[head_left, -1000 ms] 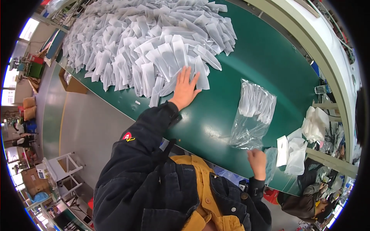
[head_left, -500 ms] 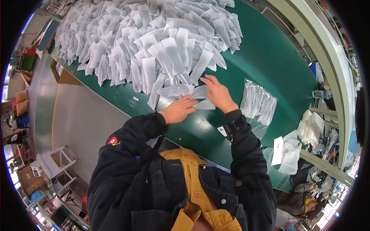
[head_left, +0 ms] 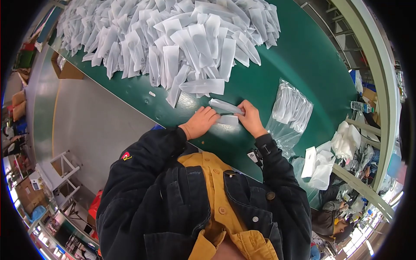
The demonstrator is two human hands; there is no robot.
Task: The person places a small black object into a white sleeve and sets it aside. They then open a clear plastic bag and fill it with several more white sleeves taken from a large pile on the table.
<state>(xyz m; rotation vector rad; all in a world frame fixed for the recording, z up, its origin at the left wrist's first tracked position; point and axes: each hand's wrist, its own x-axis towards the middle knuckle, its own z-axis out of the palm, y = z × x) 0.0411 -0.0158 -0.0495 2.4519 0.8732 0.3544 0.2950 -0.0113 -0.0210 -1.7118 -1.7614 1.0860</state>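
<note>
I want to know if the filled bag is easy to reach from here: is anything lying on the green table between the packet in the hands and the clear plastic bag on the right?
Nothing visible: bare green table separates the white packet, held by both the left hand and right hand, from the clear plastic bag. The white pile lies farther back.

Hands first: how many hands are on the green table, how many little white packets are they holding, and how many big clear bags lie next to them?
Hands: 2, the left hand and the right hand
White packets held: 2
Clear bag: 1
Total: 5, all on the green table
</note>
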